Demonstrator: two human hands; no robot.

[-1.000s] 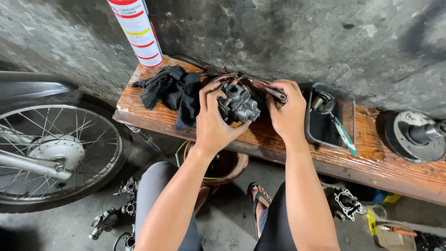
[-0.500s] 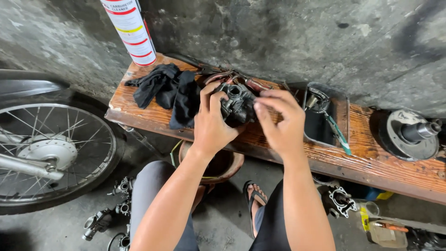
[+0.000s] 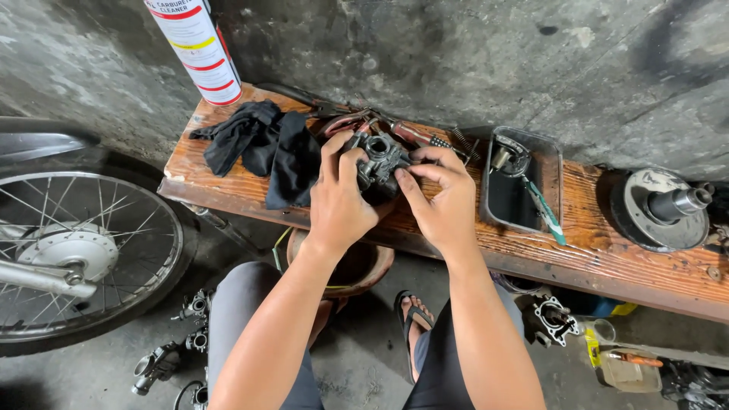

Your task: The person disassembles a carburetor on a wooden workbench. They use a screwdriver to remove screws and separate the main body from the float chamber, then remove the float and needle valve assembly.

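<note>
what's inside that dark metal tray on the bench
The tray holds a small round metal part at its far end and a green-handled tool leaning over its near rim; its shadowed floor otherwise looks bare.

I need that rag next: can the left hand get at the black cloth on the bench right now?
Probably yes, once it lets go. The black cloth lies just left of the left hand with nothing between them, but that hand is gripping the metal engine part.

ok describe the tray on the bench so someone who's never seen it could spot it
Start at the long wooden bench against the concrete wall. Just past the person's right hand sits a dark rectangular metal tray, holding a green-handled tool. It is the bench's only box-shaped container; the round metal disc lies beyond it.
</note>
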